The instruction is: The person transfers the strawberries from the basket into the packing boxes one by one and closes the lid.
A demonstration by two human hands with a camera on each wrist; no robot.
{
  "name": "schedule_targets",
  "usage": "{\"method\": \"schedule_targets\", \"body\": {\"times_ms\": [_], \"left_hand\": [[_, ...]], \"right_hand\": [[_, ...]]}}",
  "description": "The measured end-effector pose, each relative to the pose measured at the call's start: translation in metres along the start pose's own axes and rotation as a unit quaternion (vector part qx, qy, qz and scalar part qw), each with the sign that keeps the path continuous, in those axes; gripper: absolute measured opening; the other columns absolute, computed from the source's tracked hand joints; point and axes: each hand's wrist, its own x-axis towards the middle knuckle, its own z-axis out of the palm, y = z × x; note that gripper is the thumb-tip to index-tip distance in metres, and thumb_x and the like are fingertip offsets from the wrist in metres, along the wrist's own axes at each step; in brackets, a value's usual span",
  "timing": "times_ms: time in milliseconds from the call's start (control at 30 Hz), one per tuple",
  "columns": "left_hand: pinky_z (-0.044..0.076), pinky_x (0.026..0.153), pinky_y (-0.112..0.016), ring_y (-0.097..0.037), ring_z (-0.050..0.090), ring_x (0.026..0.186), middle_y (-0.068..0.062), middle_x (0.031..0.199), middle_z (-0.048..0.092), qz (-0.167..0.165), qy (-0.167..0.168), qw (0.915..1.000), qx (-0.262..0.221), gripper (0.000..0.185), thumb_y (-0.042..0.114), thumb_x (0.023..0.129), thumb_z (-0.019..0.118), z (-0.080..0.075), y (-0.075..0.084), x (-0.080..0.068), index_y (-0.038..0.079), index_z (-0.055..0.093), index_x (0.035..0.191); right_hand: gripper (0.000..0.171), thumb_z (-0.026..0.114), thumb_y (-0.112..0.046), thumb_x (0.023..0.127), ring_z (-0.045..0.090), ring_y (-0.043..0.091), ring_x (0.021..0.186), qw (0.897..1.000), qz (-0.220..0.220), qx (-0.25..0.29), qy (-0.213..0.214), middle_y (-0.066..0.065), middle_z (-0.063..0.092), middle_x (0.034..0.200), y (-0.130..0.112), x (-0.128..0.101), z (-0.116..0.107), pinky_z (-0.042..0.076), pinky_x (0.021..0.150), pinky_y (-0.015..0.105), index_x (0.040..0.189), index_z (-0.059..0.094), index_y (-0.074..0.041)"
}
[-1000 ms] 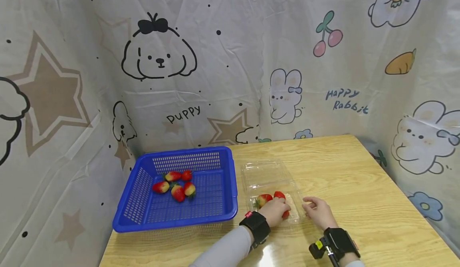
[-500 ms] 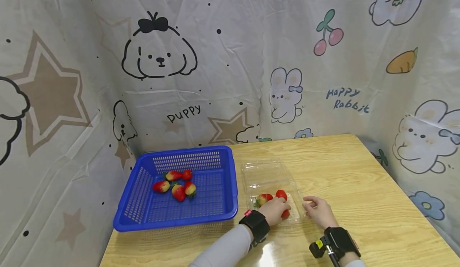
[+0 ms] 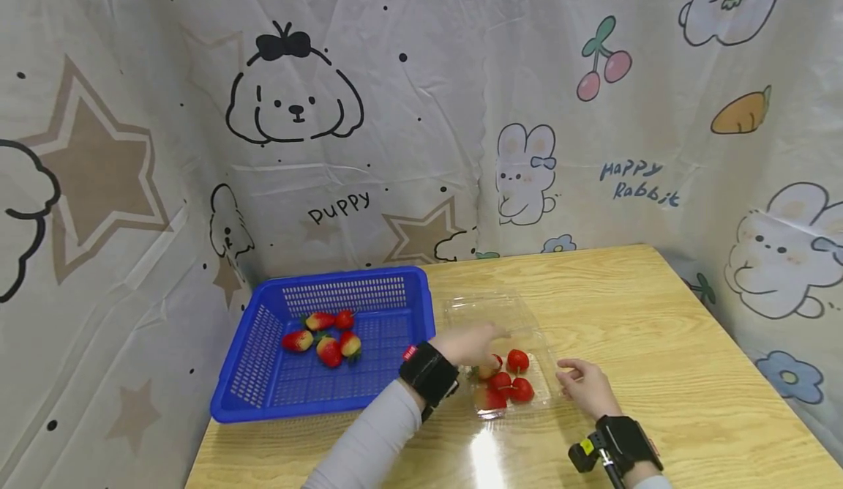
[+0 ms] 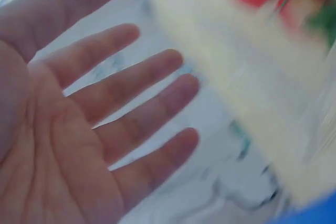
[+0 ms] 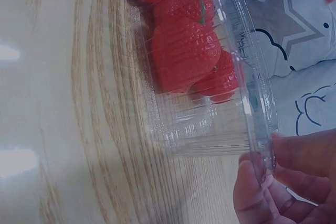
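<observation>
- Left hand (image 3: 469, 344) hovers over the clear plastic clamshell (image 3: 535, 394), fingers spread and straight, palm bare in the wrist view (image 4: 79, 129); it holds nothing.
- Right hand (image 3: 586, 386) sits at the clamshell's right edge; fingertips (image 5: 262, 182) pinch the transparent rim, steadying the box.
- Strawberries (image 3: 507, 383) lie in the clamshell's near tray, four or so, packed together and touching; seen through the wall from the right wrist (image 5: 184, 51). Its lid is folded open toward the back.
- Blue plastic basket (image 3: 421, 306) stands just left of the clamshell on the wooden table (image 3: 626, 306), with five more strawberries (image 3: 323, 335) grouped in its far left part.
- Judged step: between transfers, basket berries going to the clamshell, the empty hand apparently on its way.
- Next move calls for a reach left over the basket rim and a light pinch on one berry, while the right hand keeps the flimsy box from sliding.
</observation>
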Motion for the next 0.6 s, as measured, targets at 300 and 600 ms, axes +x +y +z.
{"method": "schedule_targets", "body": {"times_ms": [300, 600], "left_hand": [[0.026, 0.104, -0.051, -0.035, 0.031, 0.129, -0.018, 0.142, 0.032, -0.094, 0.238, 0.9665, 0.020, 0.066, 0.018, 0.079, 0.070, -0.046, -0.050, -0.037, 0.012, 0.040, 0.138], [0.018, 0.103, -0.059, -0.042, 0.022, 0.130, -0.026, 0.142, 0.024, -0.210, 0.341, 0.9157, -0.032, 0.071, 0.014, 0.077, 0.071, -0.022, -0.138, -0.053, 0.010, 0.035, 0.139]], "right_hand": [[0.030, 0.056, -0.002, 0.087, 0.060, 0.021, 0.064, 1.000, -0.003, -0.001, -0.005, 0.014, 0.059, 0.079, 0.000, 0.001, -0.001, 0.052, 0.056, 0.031, 0.112, 0.054, 0.014], [0.030, 0.056, -0.001, 0.086, 0.060, 0.022, 0.064, 1.000, 0.000, 0.000, -0.005, 0.016, 0.060, 0.079, -0.001, 0.000, -0.001, 0.052, 0.056, 0.031, 0.113, 0.054, 0.014]]}}
